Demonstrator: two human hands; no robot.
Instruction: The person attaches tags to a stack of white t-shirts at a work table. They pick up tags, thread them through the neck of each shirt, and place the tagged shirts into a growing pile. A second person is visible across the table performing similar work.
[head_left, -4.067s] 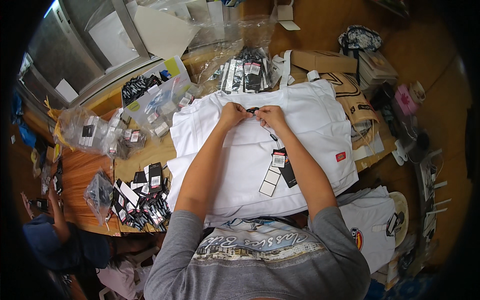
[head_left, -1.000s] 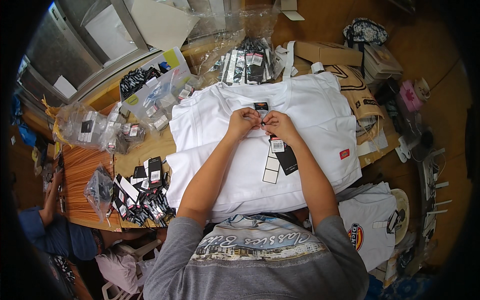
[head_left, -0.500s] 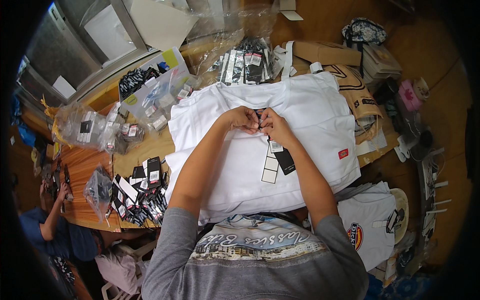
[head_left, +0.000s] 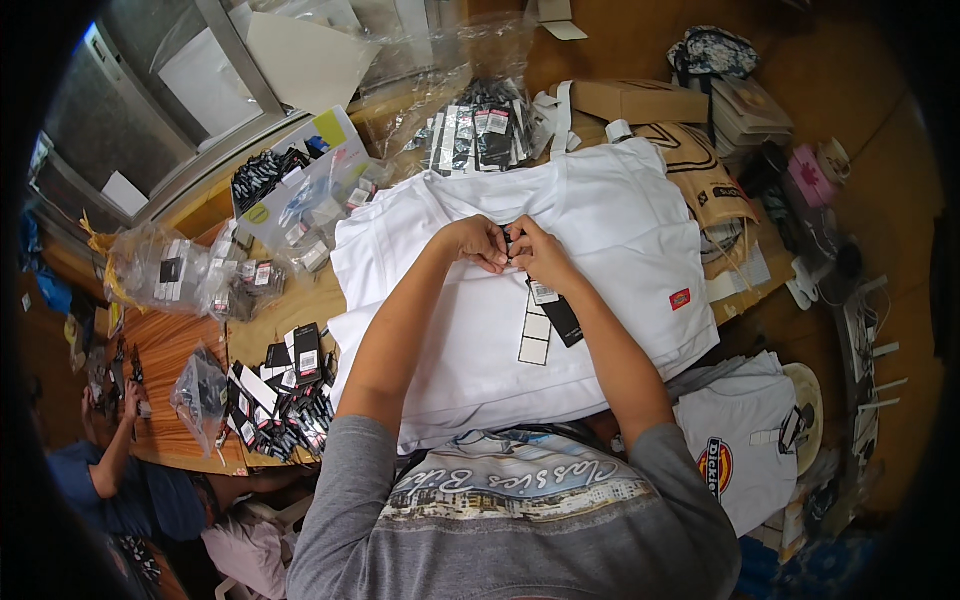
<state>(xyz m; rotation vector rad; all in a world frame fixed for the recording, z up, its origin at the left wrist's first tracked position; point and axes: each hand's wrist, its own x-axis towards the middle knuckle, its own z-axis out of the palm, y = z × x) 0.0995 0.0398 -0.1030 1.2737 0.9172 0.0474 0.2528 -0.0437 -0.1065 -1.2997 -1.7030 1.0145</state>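
Left hand (head_left: 478,243) and right hand (head_left: 536,255): fingertips pinched together on hang tags (head_left: 548,318), which trail toward five o'clock across white shirt (head_left: 620,230).

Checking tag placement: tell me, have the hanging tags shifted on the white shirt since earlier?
Yes. The hanging tags sit higher, nearer the collar, farther from the red label.

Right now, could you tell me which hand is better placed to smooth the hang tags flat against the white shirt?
Probably the right hand. The hang tags lie just below it on the white shirt, along that forearm's side. The left hand pinches at the same spot but sits farther from the tags.
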